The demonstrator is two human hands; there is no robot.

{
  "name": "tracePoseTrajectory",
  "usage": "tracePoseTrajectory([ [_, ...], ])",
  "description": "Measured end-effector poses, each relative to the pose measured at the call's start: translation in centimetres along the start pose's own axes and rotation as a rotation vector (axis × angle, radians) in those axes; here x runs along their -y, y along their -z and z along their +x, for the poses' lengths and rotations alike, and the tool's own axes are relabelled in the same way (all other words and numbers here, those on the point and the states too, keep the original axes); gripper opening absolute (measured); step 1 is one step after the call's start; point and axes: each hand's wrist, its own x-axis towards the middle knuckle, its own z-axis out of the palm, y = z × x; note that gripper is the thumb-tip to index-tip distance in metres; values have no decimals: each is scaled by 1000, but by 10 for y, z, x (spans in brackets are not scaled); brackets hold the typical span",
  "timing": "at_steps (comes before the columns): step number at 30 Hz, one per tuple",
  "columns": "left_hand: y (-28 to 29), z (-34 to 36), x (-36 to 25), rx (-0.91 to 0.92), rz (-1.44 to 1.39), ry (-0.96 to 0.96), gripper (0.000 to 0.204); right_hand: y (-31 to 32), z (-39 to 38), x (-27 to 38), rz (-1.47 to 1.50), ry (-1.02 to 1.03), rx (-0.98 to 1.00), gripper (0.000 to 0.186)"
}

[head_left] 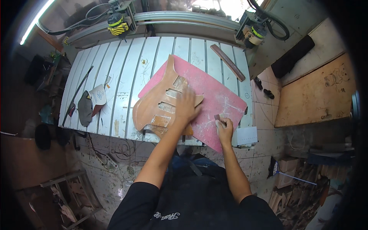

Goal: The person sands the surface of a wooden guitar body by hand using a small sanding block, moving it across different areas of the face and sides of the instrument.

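Note:
A bare wooden electric guitar body (151, 103) with several routed cavities lies on a pink sheet (216, 90). My left hand (186, 105) rests over the body's right side, next to the cavities. Motion smears its fingers, so I cannot see whether anything is under them. My right hand (225, 130) is closed in a pinch above the sheet's right part, apart from the guitar body. Between its thumb and fingers is a small flat brown piece (217, 117), too small to identify. Pale dust lies on the sheet and in the cavities.
The slatted white machine table (128, 76) carries a cap (97, 96), a thin dark rod (79, 90), a dark wooden strip (228, 62) and a white paper (246, 135). A metal gantry rail (184, 16) with two tool heads spans the back. Wooden pieces stand at lower right.

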Motion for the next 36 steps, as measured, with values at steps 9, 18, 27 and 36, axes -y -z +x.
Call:
tracePoseTrajectory([
  [9,10,-27,35,21,-182,-111,99,9,16,11,322,-194,45,19],
  [18,37,-44,137,-194,183,501,89,22,5,31,539,-312,39,21],
  [27,3,-95,2,50,-140,-243,101,-4,9,49,544,-349,146,22],
  [36,45,-122,178,-258,-21,320,80,-28,14,51,530,-379,181,23],
])
